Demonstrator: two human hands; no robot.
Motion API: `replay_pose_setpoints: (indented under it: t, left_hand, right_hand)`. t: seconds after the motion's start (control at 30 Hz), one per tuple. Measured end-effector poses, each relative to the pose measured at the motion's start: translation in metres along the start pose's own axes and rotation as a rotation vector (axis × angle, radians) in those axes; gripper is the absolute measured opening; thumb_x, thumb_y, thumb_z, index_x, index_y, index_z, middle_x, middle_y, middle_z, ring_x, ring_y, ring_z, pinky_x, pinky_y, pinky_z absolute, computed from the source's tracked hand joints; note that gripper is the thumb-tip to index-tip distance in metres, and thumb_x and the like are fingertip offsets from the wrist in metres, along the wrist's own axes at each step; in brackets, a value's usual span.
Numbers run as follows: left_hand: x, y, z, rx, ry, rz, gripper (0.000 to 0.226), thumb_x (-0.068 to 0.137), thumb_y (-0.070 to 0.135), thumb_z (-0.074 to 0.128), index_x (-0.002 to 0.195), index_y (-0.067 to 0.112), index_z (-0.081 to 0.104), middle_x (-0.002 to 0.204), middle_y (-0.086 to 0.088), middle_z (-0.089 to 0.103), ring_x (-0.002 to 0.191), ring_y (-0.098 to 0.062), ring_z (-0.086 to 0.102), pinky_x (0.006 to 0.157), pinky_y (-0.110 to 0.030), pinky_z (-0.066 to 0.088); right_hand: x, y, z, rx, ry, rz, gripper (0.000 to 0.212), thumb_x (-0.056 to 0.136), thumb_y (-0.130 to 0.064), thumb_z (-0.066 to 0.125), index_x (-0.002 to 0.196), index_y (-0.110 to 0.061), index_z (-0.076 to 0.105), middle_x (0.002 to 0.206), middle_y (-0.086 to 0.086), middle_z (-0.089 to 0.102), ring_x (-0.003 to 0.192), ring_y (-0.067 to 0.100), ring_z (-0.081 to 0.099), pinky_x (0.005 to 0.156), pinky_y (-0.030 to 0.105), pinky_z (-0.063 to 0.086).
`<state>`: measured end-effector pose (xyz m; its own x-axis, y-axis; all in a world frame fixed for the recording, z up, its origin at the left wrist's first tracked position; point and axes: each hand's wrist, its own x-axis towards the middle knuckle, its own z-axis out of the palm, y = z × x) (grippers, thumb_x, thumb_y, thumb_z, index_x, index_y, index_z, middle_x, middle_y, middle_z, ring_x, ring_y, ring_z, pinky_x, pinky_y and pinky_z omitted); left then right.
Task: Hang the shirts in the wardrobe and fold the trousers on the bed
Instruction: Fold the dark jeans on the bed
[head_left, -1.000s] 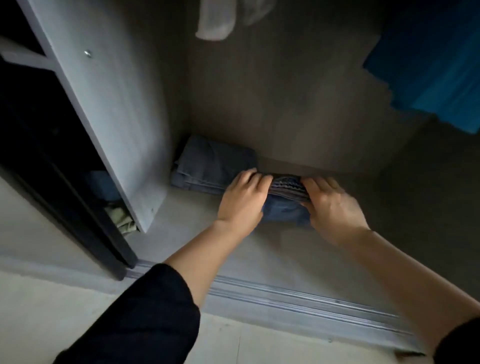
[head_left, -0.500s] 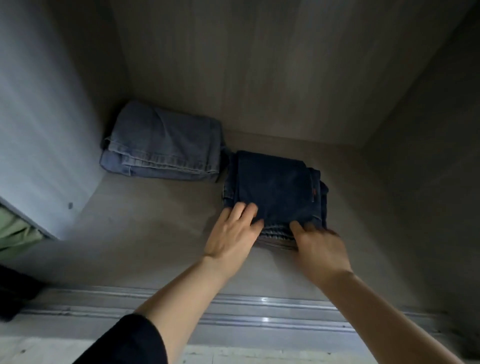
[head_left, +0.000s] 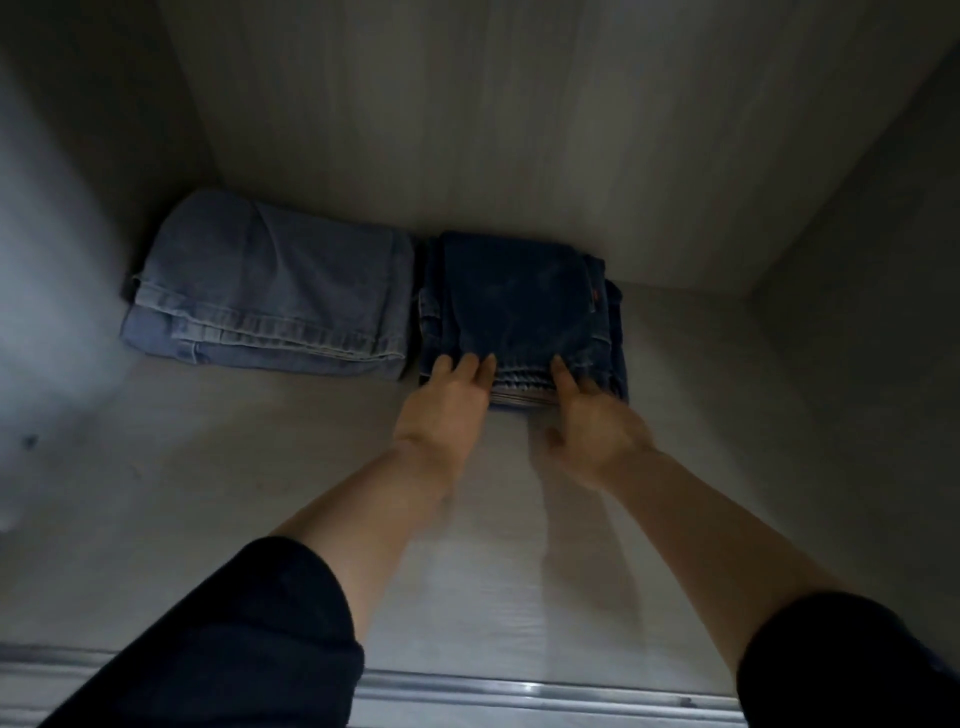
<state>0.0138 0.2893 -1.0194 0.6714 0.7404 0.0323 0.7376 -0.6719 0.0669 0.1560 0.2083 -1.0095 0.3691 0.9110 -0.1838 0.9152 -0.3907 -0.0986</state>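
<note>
The left hand (head_left: 444, 402) and right hand (head_left: 597, 421) lay straight fingers, gripping nothing, on the folded dark jeans (head_left: 519, 301), so a careless pull-back could drag the folds open.

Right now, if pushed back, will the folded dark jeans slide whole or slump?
Probably slides whole: the dark jeans are a compact, flat fold on the smooth wardrobe floor. The layered front edge under the left hand and right hand may bunch: soft cloth.

dark jeans (head_left: 519, 301): denim; light jeans (head_left: 270, 296): faded denim; wardrobe floor (head_left: 208, 519): matt woodgrain; track (head_left: 519, 693): glossy metal
</note>
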Motion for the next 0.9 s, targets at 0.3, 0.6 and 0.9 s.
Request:
replay_pose_setpoints:
  t: [0.3, 0.6, 0.9]
  left_hand:
    - [-0.023, -0.012, 0.002, -0.22, -0.236, 0.019, 0.071, 0.097, 0.018, 0.043, 0.153, 0.009, 0.0, 0.156, -0.007, 0.013, 0.141, -0.027, 0.019, 0.116, -0.03, 0.018]
    - [-0.104, -0.008, -0.05, -0.315, -0.184, 0.04, 0.054, 0.095, 0.019, 0.045, 0.146, 0.011, 0.03, 0.149, -0.012, 0.033, 0.137, -0.028, 0.031, 0.112, -0.037, 0.03]
    - [-0.209, 0.081, -0.278, -0.284, -0.366, 0.135, 0.039, 0.097, 0.025, 0.04, 0.135, 0.017, 0.047, 0.147, -0.004, 0.037, 0.135, -0.023, 0.034, 0.106, -0.036, 0.034]
  right_hand:
    - [-0.015, -0.003, 0.009, 0.24, -0.148, 0.019, 0.104, 0.088, -0.045, 0.058, 0.145, -0.036, -0.028, 0.16, 0.005, 0.01, 0.144, 0.026, 0.02, 0.109, 0.04, 0.032]
    - [-0.123, -0.034, -0.016, 0.26, -0.023, 0.113, 0.088, 0.089, -0.04, 0.055, 0.153, -0.023, -0.002, 0.146, 0.011, 0.038, 0.129, 0.029, 0.042, 0.098, 0.039, 0.042]
    - [-0.31, -0.063, -0.197, 0.171, -0.15, 0.162, 0.092, 0.085, -0.041, 0.063, 0.153, -0.017, 0.006, 0.149, 0.005, 0.035, 0.132, 0.025, 0.039, 0.104, 0.037, 0.037]
